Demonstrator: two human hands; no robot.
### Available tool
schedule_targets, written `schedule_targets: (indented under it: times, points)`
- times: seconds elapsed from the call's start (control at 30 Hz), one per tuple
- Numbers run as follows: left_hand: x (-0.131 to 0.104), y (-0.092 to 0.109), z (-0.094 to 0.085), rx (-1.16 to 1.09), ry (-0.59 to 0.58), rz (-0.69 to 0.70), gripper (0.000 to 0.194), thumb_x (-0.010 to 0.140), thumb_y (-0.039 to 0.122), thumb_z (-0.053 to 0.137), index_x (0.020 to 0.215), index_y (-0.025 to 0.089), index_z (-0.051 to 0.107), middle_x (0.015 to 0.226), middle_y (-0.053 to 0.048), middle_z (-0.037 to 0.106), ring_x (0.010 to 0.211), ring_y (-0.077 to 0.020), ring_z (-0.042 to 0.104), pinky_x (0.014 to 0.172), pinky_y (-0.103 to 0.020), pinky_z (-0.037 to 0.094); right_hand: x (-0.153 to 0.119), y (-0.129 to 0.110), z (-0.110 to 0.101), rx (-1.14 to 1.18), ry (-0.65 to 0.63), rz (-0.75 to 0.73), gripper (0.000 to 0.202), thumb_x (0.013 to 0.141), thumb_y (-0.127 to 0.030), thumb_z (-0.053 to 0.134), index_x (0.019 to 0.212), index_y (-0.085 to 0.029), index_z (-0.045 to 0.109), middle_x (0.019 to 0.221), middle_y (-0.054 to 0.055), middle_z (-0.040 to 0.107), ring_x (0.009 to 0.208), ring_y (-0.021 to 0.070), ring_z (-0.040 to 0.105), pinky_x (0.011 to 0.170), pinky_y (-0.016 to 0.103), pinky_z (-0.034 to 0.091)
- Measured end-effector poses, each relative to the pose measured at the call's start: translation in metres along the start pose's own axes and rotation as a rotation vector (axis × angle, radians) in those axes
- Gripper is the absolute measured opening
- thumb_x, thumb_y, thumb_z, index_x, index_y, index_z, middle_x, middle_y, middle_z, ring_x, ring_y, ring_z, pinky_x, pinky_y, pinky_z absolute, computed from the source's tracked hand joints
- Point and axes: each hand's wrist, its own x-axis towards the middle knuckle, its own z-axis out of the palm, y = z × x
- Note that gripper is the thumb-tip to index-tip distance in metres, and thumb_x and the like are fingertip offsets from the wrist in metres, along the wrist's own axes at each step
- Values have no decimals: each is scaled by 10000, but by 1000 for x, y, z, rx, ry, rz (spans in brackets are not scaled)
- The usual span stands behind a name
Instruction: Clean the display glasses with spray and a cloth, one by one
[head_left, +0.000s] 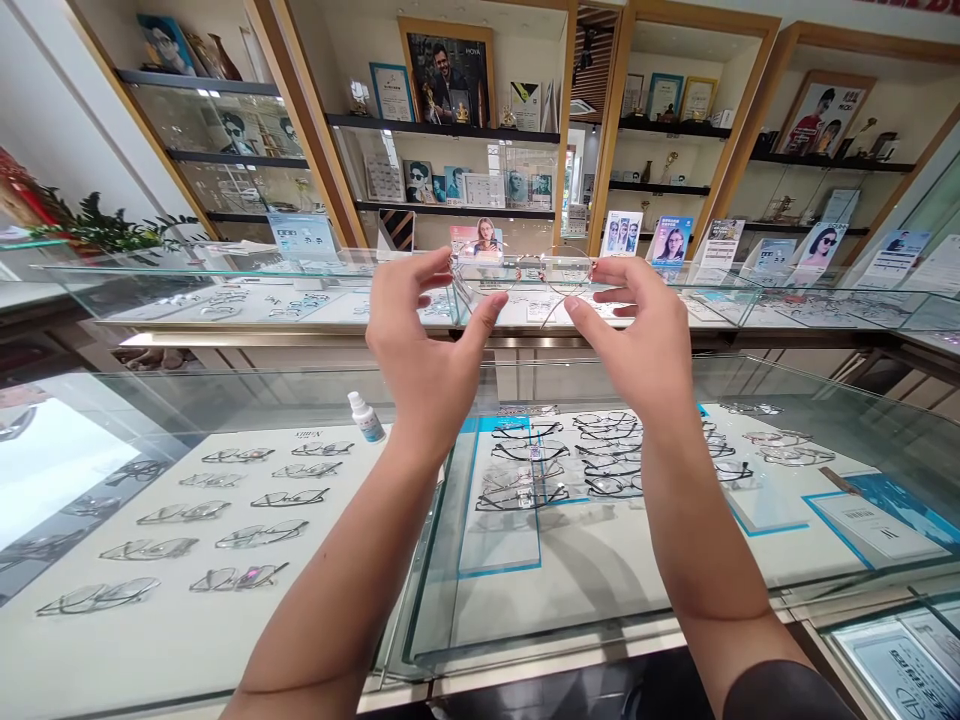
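A pair of thin-rimmed eyeglasses [566, 272] with clear lenses is held up in front of me, above the glass counter. My left hand [427, 330] pinches its left side near the hinge, thumb below and fingers above. On the opposite side, my right hand [637, 325] grips the frame the same way. The thin temples are hard to make out against the display behind. Both forearms reach out over the counter.
Below me is a glass display counter [480, 640] with rows of eyeglasses [531, 452] inside. A white spray bottle [366, 418] stands at left. Farther back runs another glass case [300, 285] with upright cards [673, 242], then wall shelves [450, 128]. A plant [112, 228] is far left.
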Motion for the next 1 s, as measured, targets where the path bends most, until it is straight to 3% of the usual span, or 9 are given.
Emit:
schedule_targets:
  times: [0.2, 0.4, 0.73, 1.0]
  points:
    - [3, -12, 1, -83, -37, -25, 523, 881, 563, 833, 1301, 313, 650, 1295, -71, 673, 1232, -282, 694, 1059, -464, 576, 0, -4, -1, 6, 5, -14, 369, 926, -347, 725, 1289, -306, 673, 1361, 61, 743, 1131, 300, 749, 966, 546, 633]
    - [9, -26, 0, -139, -75, -86, 591, 835, 620, 855, 1300, 318, 655, 1319, -71, 706, 1217, -279, 725, 1009, -451, 621, 0, -5, -2, 45, -3, -66, 417, 931, -330, 718, 1346, -318, 683, 1418, 55, 723, 1164, 302, 743, 1001, 561, 628]
    - [8, -24, 1, -164, -93, -192, 543, 843, 552, 868, 1271, 279, 677, 1287, -85, 733, 1160, -258, 739, 979, -425, 624, -1, -7, -2, 71, -2, -95, 471, 947, -316, 686, 1417, -345, 677, 1418, 48, 710, 1167, 303, 737, 998, 573, 632]
    - [8, -21, 0, -140, -98, -193, 455, 864, 483, 861, 1236, 295, 677, 1244, -70, 732, 1129, -248, 733, 931, -422, 605, -1, -8, -3, 46, -32, -50, 471, 956, -318, 672, 1425, -356, 663, 1430, 51, 694, 1195, 307, 730, 1009, 572, 615]
